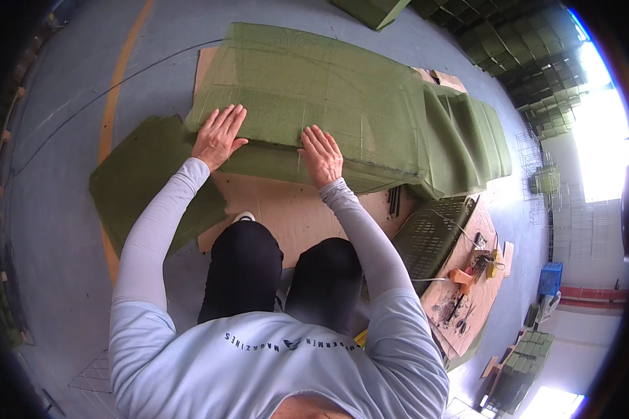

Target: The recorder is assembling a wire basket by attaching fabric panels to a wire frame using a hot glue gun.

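A: Where are the 2 hands?

B: Both lie palm-down on the large olive-green mesh fabric sheet [328,98], near its front edge. The left hand [217,136] has its fingers spread flat, gripping nothing; the right hand [323,155] is flat too, fingers straight and close together.

A: And the sheet?

B: It is spread over flat brown cardboard [286,209] on the grey floor [56,209], just beyond the knees. A second dark green fabric piece [140,174] lies to the left, and a green perforated plastic crate [430,237] sits to the right.
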`<state>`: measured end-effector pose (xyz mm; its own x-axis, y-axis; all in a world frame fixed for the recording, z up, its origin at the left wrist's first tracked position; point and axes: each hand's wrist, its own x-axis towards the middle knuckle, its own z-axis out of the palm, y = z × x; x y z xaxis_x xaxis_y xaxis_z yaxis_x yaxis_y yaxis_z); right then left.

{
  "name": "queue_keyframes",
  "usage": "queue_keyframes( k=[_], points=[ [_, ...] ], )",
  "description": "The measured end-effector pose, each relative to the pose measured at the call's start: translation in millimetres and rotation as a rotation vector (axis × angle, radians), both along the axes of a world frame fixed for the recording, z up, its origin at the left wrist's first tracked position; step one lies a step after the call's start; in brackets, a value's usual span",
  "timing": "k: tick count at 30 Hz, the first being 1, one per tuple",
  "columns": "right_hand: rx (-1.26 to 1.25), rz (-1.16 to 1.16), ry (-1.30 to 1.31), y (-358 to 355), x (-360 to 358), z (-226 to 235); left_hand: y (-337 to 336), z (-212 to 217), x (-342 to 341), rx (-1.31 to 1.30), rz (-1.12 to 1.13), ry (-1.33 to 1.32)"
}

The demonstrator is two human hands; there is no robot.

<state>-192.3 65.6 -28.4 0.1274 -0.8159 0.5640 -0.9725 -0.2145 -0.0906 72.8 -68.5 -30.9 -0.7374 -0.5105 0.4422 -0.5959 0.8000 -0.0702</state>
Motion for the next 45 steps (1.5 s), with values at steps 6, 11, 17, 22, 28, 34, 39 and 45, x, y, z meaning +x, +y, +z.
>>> queue_keyframes(
  k=[6,11,17,22,28,34,39,45],
  points=[
    [0.044,0.011,0.078,3.4,-1.1,4.6,-2.0,2.1,1.9,-0.007,0.011,-0.003],
    [0.104,-0.031,0.082,9.8,-7.4,8.0,-2.0,3.1,3.0,-0.007,0.002,0.001],
    [0.192,-0.159,0.082,20.8,-24.6,8.6,-1.9,1.8,0.4,-0.013,0.010,-0.016],
    [0.203,-0.111,0.046,25.6,-30.6,12.4,-4.1,9.4,6.2,0.068,-0.021,-0.042],
    [0.171,-0.441,0.044,53.4,-101.6,1.2,-16.8,12.1,24.8,0.047,0.049,-0.001],
    [0.148,-0.425,0.029,52.7,-98.2,-8.3,-16.4,-2.0,30.3,-0.013,0.106,0.043],
    [0.196,-0.335,0.012,57.6,-104.4,2.4,-17.6,3.8,29.3,0.068,0.086,0.064],
    [0.169,-0.594,0.077,75.6,-138.2,-6.8,-14.1,-4.2,33.5,0.012,0.233,0.154]
  ],
)
